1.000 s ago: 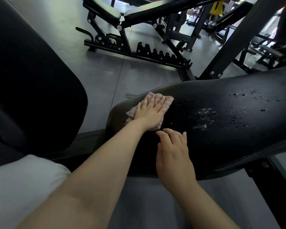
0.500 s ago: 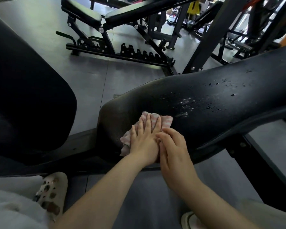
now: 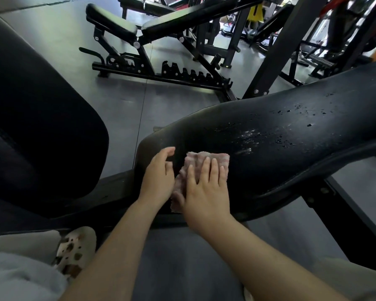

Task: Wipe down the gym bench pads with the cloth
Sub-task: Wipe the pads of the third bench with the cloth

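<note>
Flat and with fingers straight, the right hand [image 3: 206,187] presses the pink cloth [image 3: 204,159] against the black bench pad [image 3: 291,148] near the pad's left end, while the left hand [image 3: 159,179] rests just beside the cloth with fingers loosely curled, holding nothing. Water droplets [image 3: 250,135] speckle the pad to the right of the cloth, toward its far edge. One second dark pad [image 3: 41,116] stands apart at the left, and a black frame bar [image 3: 113,187] links the two low down. One adjustable bench [image 3: 156,40] stands on the grey floor [image 3: 122,109] behind, with more gym frames at the upper right. One pale perforated shoe [image 3: 76,248] shows below the left forearm.
</note>
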Demonstrator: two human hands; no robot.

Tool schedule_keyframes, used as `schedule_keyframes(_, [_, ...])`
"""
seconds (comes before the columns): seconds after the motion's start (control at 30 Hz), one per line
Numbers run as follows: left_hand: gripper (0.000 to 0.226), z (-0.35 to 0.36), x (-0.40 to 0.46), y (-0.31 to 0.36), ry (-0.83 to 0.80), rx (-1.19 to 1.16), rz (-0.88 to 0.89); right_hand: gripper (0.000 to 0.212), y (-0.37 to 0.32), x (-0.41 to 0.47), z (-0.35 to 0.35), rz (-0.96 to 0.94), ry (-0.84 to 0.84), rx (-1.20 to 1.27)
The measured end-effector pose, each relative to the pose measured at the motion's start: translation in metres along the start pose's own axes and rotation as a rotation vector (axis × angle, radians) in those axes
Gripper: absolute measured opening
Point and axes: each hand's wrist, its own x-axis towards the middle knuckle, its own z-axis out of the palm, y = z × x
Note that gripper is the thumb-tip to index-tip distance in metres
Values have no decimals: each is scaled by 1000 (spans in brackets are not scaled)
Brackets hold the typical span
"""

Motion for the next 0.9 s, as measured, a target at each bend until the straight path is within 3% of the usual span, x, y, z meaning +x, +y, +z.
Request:
schedule_keyframes(0.07, [36, -1, -1, -19, 29, 269, 94, 68, 6, 0, 9, -53, -9, 33])
schedule_keyframes(0.17, [29, -2, -3, -40, 57, 444, 146, 66, 23, 2, 12, -171, 65, 51])
schedule_keyframes(0.27, [25, 2, -4, -49, 113, 445, 182, 59, 47, 4, 14, -305, 36, -43])
schedule_keyframes(0.47, [38, 9, -6, -52, 221, 388, 175, 73, 57, 18, 6, -421, 49, -141])
schedule_keyframes(0.57, [42, 10, -6, -50, 245, 358, 154, 83, 50, 46, -4, -450, -116, -190])
schedule_keyframes(0.73, [46, 10, -9, -50, 290, 309, 156, 61, 27, 111, 2, -332, -151, -140])
schedule_keyframes(0.9, [50, 11, -8, -49, 298, 313, 147, 73, -10, 151, 5, -198, -135, -67])
